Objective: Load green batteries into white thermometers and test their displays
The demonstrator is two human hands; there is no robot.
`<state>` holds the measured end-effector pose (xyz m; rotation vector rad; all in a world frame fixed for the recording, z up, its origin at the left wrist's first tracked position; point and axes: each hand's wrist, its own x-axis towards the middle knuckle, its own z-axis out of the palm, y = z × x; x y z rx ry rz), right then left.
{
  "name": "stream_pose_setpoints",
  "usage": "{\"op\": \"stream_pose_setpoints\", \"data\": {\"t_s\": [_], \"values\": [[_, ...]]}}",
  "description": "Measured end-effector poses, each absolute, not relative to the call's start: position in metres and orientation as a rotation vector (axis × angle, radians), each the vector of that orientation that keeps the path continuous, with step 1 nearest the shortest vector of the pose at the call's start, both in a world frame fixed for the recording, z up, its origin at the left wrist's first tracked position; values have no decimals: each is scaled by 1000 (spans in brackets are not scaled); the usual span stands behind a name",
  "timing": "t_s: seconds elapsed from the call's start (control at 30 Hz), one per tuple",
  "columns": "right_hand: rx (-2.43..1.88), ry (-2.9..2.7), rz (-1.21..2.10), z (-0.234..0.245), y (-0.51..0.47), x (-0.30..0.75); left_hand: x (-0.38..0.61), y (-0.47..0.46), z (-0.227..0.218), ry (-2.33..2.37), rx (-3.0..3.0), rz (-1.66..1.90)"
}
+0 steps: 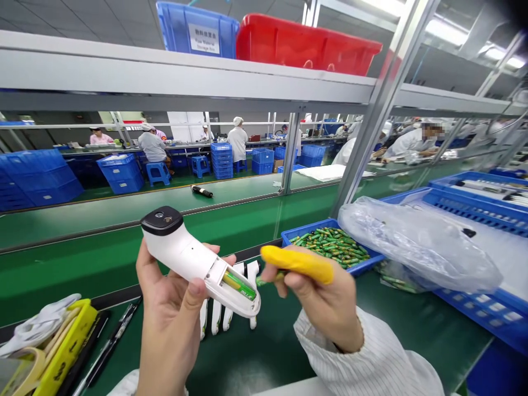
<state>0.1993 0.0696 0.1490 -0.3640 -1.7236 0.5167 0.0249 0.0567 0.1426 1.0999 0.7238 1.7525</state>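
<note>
My left hand (169, 313) is wrapped around a white forehead thermometer (185, 253) with a black head, holding it tilted above the bench. Its battery compartment is uncovered, and a green battery (239, 285) lies inside. Close to the compartment's right side, my right hand (325, 308) pinches another green battery (264, 280), mostly hidden by the fingers and blurred. A yellow finger cot (299, 263) covers the index finger of that hand. Behind and below the held thermometer, several white handle-like parts (216, 316) lie side by side on the green bench, partly hidden.
A blue tray (284, 237) full of green batteries stands beyond my right hand. Right of it, a clear plastic bag (412, 242) rests over a blue crate (474, 308). Pens (111, 346) and a yellow box (66, 346) lie at left. Co-workers sit across the room.
</note>
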Motion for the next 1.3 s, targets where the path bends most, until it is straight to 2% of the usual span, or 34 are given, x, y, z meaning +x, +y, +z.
{"op": "stream_pose_setpoints", "data": {"t_s": [0.1, 0.23, 0.5, 0.73, 0.9, 1.1, 1.2, 1.3], "values": [[-316, -1520, 771, 148, 65, 199, 26, 58, 140, 710, 1144, 1739], [-281, -1603, 937, 149, 63, 195, 30, 57, 139, 676, 1187, 1750], [-358, -1643, 1081, 152, 62, 188, 37, 55, 141, 665, 1154, 1851], [-513, -1722, 1045, 160, 62, 194, 34, 54, 139, 581, 1230, 1823], [-465, -1615, 1490, 155, 63, 191, 31, 53, 140, 569, 1275, 1777], [-548, -1510, 1724, 144, 69, 187, 30, 54, 139, 591, 1365, 1718], [-575, -1633, 1627, 152, 72, 193, 26, 56, 135, 621, 1363, 1606], [-747, -1958, 1228, 164, 79, 213, 23, 58, 133, 722, 1312, 1433]]}}
